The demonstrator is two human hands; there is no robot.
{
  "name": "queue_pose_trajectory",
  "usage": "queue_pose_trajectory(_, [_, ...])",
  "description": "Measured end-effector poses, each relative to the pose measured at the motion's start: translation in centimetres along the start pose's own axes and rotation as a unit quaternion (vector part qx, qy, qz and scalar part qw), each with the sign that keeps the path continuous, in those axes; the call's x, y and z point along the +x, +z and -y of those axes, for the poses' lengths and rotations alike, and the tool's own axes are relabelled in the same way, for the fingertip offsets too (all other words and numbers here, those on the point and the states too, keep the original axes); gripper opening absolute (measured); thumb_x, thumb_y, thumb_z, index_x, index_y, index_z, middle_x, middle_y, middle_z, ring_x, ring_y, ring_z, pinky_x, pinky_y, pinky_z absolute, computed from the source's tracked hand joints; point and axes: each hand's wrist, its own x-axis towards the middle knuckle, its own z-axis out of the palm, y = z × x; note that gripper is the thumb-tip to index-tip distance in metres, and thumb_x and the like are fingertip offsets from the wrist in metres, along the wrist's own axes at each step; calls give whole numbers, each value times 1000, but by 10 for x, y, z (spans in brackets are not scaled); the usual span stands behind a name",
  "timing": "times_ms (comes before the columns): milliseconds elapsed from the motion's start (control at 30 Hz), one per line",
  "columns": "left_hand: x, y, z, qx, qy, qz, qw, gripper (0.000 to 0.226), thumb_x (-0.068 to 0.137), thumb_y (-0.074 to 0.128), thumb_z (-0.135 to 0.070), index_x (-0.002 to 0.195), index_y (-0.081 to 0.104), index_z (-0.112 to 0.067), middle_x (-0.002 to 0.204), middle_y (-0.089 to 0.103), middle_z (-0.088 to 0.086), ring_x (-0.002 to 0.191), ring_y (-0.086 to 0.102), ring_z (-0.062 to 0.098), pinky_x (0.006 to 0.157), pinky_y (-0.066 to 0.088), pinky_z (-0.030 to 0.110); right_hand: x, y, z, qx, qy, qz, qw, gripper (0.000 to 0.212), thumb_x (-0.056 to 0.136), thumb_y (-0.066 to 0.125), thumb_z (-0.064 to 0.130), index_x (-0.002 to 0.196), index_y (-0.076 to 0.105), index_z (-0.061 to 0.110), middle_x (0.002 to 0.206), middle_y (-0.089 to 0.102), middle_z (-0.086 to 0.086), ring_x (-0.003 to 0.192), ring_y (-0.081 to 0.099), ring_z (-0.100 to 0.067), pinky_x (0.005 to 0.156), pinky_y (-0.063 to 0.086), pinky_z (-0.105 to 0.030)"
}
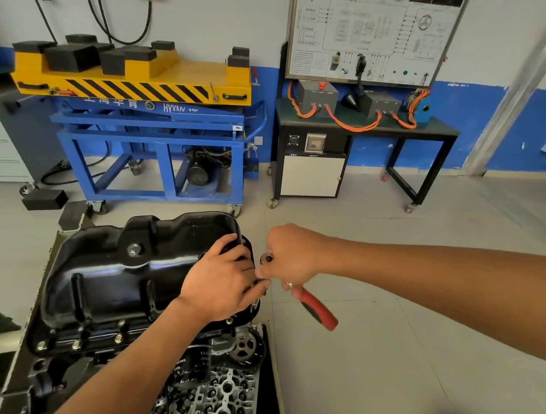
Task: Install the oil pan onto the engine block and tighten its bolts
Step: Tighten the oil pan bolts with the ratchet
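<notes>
Oil pan [115, 275], black and glossy, sits upside down on the engine block [47, 372] at the right edge of the desk [269, 407]. Its long axis runs left to right across the view. Several bolts [76, 344] already stand in the flange along its near side.

The left hand [220, 278] lies over the pan's right end, fingers curled down over the far corner, holding it steady. Just beside it, off the desk's right edge and above the tiled floor [411, 343], the right hand [295, 258] is clenched around a ratchet [318, 309]. The tool's round head shows between the two hands and its red handle slants down and toward the viewer.

The right-end flange lies immediately left of the ratchet head, and the right hand is the nearer of the two to it. The left hand hides that stretch of flange, so whether the tool is seated on a bolt cannot be told. Judging by the pose, tightening at this end looks to be the step in hand. The handle would need room to swing out over the floor, which it appears to have.

A cylinder head [224, 405] and an oil filter [193, 364] lie at the desk's near edge. A blue-and-yellow lift cart [153, 85] stands by the wall.
</notes>
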Motion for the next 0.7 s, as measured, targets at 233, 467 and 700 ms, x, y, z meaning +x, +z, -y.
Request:
queue_pose_trajectory(233, [0, -1, 2, -2, 16, -30, 999, 45, 99, 42, -45, 74, 75, -28, 73, 70, -9, 96, 65, 17, 112, 31, 43, -3, 17, 13, 342, 142, 32, 928, 26, 98, 61, 31, 98, 59, 5, 57, 69, -4, 49, 68, -15, 43, 47, -18])
queue_pose_trajectory(467, [-3, 2, 5, -11, 30, -25, 999, 34, 84, 45, -33, 64, 70, -21, 77, 70, -4, 94, 67, 19, 112, 30, 46, -8, 34, 25, 507, 195, 24, 839, 41, 104, 47, 40, 128, 52, 7, 71, 72, -11, 54, 70, -17, 44, 49, -18])
queue_pose_trajectory(700, [-4, 6, 4, 1, 24, -24, 999, 46, 102, 38, -43, 83, 75, -23, 81, 74, -7, 98, 67, 18, 115, 27, 44, -7, 15, 14, 341, 139, 80, 926, 26, 98, 61, 30, 93, 60, 4, 60, 69, -5, 47, 66, -12, 44, 47, -17])
